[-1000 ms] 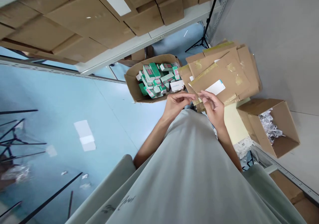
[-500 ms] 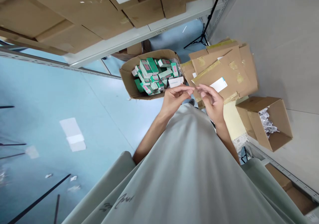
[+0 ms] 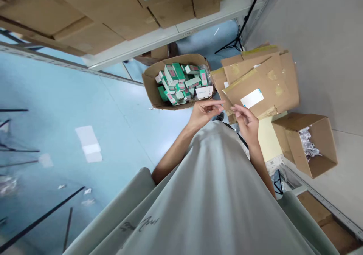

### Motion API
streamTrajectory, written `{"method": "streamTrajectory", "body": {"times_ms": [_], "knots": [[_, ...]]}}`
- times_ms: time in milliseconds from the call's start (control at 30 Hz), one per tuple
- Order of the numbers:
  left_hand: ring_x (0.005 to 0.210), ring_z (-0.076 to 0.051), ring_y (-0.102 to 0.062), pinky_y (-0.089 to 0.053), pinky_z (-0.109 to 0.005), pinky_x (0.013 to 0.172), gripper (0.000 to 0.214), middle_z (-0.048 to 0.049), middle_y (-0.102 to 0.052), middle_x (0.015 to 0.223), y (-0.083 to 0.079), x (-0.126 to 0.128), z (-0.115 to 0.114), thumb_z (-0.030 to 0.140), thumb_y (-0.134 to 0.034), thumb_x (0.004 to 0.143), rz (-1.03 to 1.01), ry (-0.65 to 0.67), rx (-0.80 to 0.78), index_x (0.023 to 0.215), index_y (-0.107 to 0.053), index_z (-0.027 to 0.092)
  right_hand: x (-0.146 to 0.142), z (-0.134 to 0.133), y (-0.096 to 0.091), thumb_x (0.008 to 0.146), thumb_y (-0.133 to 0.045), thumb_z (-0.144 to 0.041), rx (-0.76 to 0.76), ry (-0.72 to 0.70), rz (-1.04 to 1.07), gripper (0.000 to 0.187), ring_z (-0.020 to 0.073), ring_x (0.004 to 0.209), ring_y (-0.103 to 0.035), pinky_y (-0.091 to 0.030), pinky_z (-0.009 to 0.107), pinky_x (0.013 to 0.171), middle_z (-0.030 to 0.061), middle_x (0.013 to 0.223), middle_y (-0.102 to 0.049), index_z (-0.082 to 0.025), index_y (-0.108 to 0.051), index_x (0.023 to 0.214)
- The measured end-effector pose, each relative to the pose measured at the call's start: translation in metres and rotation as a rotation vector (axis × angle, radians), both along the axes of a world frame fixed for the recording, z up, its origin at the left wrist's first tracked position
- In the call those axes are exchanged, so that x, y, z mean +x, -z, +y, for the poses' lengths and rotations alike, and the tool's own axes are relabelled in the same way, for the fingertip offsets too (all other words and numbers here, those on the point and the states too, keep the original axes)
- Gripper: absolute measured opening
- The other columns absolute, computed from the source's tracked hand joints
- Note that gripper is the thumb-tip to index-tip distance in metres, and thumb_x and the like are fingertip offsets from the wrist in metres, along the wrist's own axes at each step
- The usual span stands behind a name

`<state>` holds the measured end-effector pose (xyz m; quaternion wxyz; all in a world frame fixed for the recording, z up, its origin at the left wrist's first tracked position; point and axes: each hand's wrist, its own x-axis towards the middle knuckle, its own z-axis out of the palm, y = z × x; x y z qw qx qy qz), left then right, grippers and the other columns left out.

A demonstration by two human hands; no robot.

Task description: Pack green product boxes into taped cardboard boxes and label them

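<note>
My left hand (image 3: 204, 112) and my right hand (image 3: 247, 120) are held up in front of my chest, a small gap between their fingertips. On both hands the fingers are drawn together in a pinch, and what they hold, if anything, is too small to make out. Just beyond my left hand, on the floor, stands an open cardboard box (image 3: 149, 90) filled with several small green and white cartons (image 3: 178, 81). A stack of flattened cardboard (image 3: 275, 77) with a white label (image 3: 252, 98) lies beyond my right hand.
An open carton (image 3: 326, 134) with silvery packets stands at the right beside a pale yellow sheet (image 3: 266, 137). Shelving loaded with brown cartons (image 3: 85, 16) runs across the top. A black tripod (image 3: 236, 39) stands at the back. White papers (image 3: 88, 143) lie on the blue floor.
My fingertips, touching a second ago, have drawn slightly apart. The view has shifted a little, so the boxes sit further right in the frame.
</note>
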<state>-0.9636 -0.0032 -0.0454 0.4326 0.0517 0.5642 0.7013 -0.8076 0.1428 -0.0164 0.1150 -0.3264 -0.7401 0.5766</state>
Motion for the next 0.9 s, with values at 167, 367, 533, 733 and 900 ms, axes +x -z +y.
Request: {"method": "streamTrajectory", "body": {"times_ms": [167,367,533,733,900], "knots": [[0.084,-0.021,-0.081,-0.066,-0.035,0.082,0.045,-0.0067,-0.088,0.094,0.007,0.014,-0.038,0.053,-0.103,0.078,-0.104,-0.072,-0.083,0.111,-0.093,0.023,-0.034,-0.014,0.02,0.111,-0.065,-0.06,-0.041,-0.188,-0.008,0.04,0.0256,0.12,-0.082,-0.068,0.044,0.108,0.0067,0.132,-0.086,-0.033,-0.079,0.138],[0.084,-0.021,-0.083,-0.067,-0.036,0.084,0.048,-0.0095,-0.09,0.1,0.047,0.004,-0.107,0.046,-0.106,0.073,-0.211,-0.293,-0.21,0.112,-0.092,0.02,-0.077,-0.053,0.047,0.111,-0.067,-0.053,-0.09,-0.314,-0.075,0.035,0.0253,0.117,-0.082,-0.067,0.043,0.106,0.0072,0.128,-0.087,-0.031,-0.081,0.135],[0.081,-0.019,-0.081,-0.065,-0.032,0.081,0.056,-0.0058,-0.087,0.089,0.088,-0.047,-0.169,0.045,-0.11,0.065,-0.227,-0.413,-0.228,0.111,-0.089,0.02,-0.127,-0.104,0.08,0.109,-0.069,-0.05,-0.099,-0.362,-0.169,0.032,0.0243,0.112,-0.083,-0.068,0.041,0.102,0.0072,0.126,-0.088,-0.03,-0.082,0.13],[0.073,-0.017,-0.078,-0.066,-0.033,0.078,0.065,-0.0051,-0.086,0.087,0.142,-0.124,-0.24,0.047,-0.109,0.067,-0.302,-0.441,-0.24,0.119,-0.085,0.017,-0.217,-0.166,0.142,0.109,-0.068,-0.049,-0.087,-0.454,-0.247,0.031,0.023,0.108,-0.083,-0.069,0.038,0.096,0.0068,0.123,-0.089,-0.028,-0.082,0.128],[0.071,-0.02,-0.081,-0.066,-0.033,0.071,0.07,-0.0092,-0.089,0.094,0.215,-0.178,-0.271,0.052,-0.108,0.067,-0.372,-0.447,-0.31,0.122,-0.082,0.016,-0.283,-0.19,0.225,0.106,-0.073,-0.053,-0.133,-0.493,-0.298,0.035,0.0244,0.11,-0.084,-0.069,0.038,0.095,0.0086,0.123,-0.089,-0.027,-0.082,0.127]]}}
